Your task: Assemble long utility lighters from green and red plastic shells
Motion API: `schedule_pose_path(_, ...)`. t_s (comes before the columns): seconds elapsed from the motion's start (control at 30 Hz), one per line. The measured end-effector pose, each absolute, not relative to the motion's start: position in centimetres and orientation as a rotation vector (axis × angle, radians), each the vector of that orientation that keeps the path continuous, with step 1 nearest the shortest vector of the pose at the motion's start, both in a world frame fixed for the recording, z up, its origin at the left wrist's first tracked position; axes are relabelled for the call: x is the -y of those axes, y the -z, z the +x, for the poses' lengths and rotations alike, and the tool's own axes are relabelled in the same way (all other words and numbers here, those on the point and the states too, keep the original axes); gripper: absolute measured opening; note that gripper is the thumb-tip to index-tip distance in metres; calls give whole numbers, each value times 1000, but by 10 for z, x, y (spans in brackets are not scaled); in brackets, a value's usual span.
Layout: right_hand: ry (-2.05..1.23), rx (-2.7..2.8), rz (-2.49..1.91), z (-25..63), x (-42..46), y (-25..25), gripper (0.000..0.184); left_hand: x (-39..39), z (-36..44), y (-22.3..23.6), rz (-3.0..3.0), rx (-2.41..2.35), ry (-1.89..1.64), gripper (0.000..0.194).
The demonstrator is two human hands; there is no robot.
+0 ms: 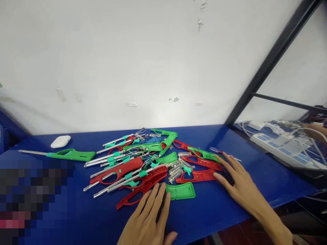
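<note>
A heap of red and green plastic lighter shells (pixel 153 163) with silver metal tubes lies in the middle of the blue table (pixel 76 217). My left hand (pixel 149 219) rests flat and open at the near edge, fingertips touching a red shell (pixel 139 192) and a green half-shell (pixel 182 191). My right hand (pixel 238 185) lies open on the table at the heap's right side, its fingertips touching a red shell (pixel 196 176). Small clear parts (pixel 176 172) sit among the shells.
A complete green lighter (pixel 68 154) and a white oval case (pixel 60 141) lie at the left. A white wall stands behind. At the right, a black frame (pixel 265 68) with glass separates another bench with power strips (pixel 281 146) and another person's hand (pixel 316 131).
</note>
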State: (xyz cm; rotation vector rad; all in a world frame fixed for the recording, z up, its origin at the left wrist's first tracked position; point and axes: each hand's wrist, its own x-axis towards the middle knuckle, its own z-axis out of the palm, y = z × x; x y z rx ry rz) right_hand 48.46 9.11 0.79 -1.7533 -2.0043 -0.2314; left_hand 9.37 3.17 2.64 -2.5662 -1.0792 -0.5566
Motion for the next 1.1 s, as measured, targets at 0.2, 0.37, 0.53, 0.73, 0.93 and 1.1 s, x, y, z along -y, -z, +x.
schedule_pose_path(0.2,237,1986,-1707,489,-95,-2,66,-30,99,-36,-2512,1164,524,77)
schedule_pose_path(0.37,274,1963,-1716,495,-96,4,68,-29,100,-40,-2431,1149,536,68)
schedule_pose_path(0.53,270,2005,-1715,498,-95,3,68,-37,91,-45,-2245,1348,579,86)
schedule_pose_path(0.73,278,1980,-1693,491,-95,1,66,-60,82,-29,-2181,1484,597,68)
schedule_pose_path(0.93,269,1986,-1681,491,-96,4,64,-75,86,-21,-2164,1550,607,64)
schedule_pose_path(1.1,268,1977,-1676,490,-97,5,63,-77,85,-22,-2150,1557,615,62)
